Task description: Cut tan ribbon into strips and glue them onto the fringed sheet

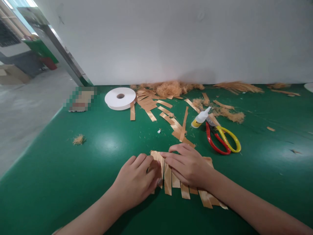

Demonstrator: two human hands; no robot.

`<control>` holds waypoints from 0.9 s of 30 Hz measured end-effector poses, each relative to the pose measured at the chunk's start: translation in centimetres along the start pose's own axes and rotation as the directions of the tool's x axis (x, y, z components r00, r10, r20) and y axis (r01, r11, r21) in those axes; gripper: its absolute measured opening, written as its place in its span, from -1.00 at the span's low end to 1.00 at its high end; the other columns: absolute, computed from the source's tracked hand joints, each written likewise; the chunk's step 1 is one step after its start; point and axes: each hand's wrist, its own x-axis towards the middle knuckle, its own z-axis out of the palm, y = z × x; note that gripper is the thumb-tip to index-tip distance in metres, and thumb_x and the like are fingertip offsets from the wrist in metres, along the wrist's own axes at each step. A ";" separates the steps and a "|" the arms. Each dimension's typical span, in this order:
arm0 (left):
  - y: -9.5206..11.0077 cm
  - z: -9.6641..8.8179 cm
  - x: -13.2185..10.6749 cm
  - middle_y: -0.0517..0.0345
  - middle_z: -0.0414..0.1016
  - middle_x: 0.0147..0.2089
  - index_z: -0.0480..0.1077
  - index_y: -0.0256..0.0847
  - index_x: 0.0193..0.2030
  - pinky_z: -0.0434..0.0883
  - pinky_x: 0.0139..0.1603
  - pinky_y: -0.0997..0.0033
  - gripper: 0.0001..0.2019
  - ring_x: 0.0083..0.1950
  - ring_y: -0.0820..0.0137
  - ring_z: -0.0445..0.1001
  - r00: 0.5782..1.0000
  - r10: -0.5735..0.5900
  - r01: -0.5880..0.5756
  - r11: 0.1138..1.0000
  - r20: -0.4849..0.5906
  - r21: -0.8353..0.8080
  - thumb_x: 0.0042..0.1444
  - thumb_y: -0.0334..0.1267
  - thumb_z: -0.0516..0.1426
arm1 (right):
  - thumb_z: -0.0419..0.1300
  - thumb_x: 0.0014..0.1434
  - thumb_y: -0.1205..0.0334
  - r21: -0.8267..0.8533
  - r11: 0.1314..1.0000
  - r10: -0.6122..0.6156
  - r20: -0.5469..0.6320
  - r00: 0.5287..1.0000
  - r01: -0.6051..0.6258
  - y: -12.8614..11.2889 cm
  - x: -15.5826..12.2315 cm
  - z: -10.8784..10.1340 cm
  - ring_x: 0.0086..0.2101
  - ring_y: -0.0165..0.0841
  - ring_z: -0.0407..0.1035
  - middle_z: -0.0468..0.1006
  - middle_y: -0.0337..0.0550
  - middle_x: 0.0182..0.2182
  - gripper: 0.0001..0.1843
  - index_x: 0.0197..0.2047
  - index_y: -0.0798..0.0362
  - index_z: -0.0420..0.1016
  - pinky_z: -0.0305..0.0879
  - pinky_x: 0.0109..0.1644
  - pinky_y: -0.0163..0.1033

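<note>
Several short strips of golden-tan ribbon [168, 182] lie side by side in a row on the green tabletop in front of me. At the left end of the row, my left hand [138, 178] is closed, with its fingers curled onto the leftmost ribbon strip [157, 157]. The thumb tip reaches that strip's lower part. Over the upper part of the row lies my right hand [187, 163], fingers stretched and fairly flat, the index fingertip touching the top of the same strip. The right palm and forearm hide the upper ends of several strips.
Beyond my hands lie loose ribbon pieces [148, 103], a white tape roll [114, 102] and frayed fibres [171, 88] along the white wall. Scissors [221, 138] with red and yellow handles rest right of a small glue bottle [201, 118]. The green table's [44, 160] left edge borders the floor.
</note>
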 end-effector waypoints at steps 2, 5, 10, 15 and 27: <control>-0.1 0.1 0.0 0.00 0.41 -0.21 0.38 -0.27 -0.33 0.33 -0.35 0.26 -0.83 -0.23 0.24 0.33 1.000 0.003 -0.003 1.000 -0.005 0.004 0.17 -0.28 0.00 | 0.02 0.18 0.39 -0.005 1.000 -0.012 -0.012 1.000 0.012 -0.1 0.1 0.0 -0.17 -0.24 0.26 0.53 -0.04 -0.13 -0.74 -0.16 0.18 0.50 0.22 -0.16 -0.15; -0.2 0.1 0.0 -0.01 0.41 -0.19 0.38 -0.27 -0.30 0.34 -0.34 0.26 -0.84 -0.21 0.23 0.33 1.000 0.008 -0.008 1.000 -0.002 0.006 0.16 -0.28 0.01 | 0.02 0.18 0.39 -0.010 1.000 -0.028 0.007 1.000 0.028 -0.1 0.2 0.1 -0.17 -0.24 0.26 0.53 -0.05 -0.11 -0.72 -0.10 0.20 0.48 0.22 -0.17 -0.15; -0.1 0.0 -0.1 0.00 0.40 -0.17 0.38 -0.27 -0.26 0.34 -0.33 0.26 -0.84 -0.21 0.23 0.33 1.000 0.010 -0.010 1.000 0.006 0.007 0.16 -0.28 0.01 | 0.00 0.19 0.38 0.006 1.000 -0.016 0.043 0.999 0.016 -0.1 0.2 0.4 -0.16 -0.24 0.26 0.53 -0.05 -0.13 -0.70 -0.08 0.19 0.47 0.21 -0.17 -0.14; -0.1 0.1 -0.2 -0.01 0.39 -0.17 0.37 -0.27 -0.26 0.33 -0.31 0.26 -0.85 -0.20 0.23 0.34 1.000 0.011 -0.011 1.000 0.006 0.010 0.16 -0.27 0.02 | 0.01 0.18 0.38 0.009 1.000 -0.014 0.049 0.999 0.014 -0.1 0.2 0.4 -0.17 -0.25 0.26 0.52 -0.04 -0.13 -0.71 -0.10 0.19 0.48 0.21 -0.17 -0.14; 0.0 -0.1 -0.1 -0.01 0.40 -0.20 0.38 -0.28 -0.26 0.35 -0.34 0.25 -0.79 -0.22 0.23 0.34 1.000 0.009 -0.009 1.000 0.011 0.006 0.20 -0.27 -0.04 | 0.03 0.18 0.39 -0.019 1.000 -0.016 0.054 0.998 0.017 0.0 0.2 0.2 -0.18 -0.24 0.27 0.54 -0.05 -0.16 -0.73 -0.11 0.20 0.49 0.20 -0.15 -0.14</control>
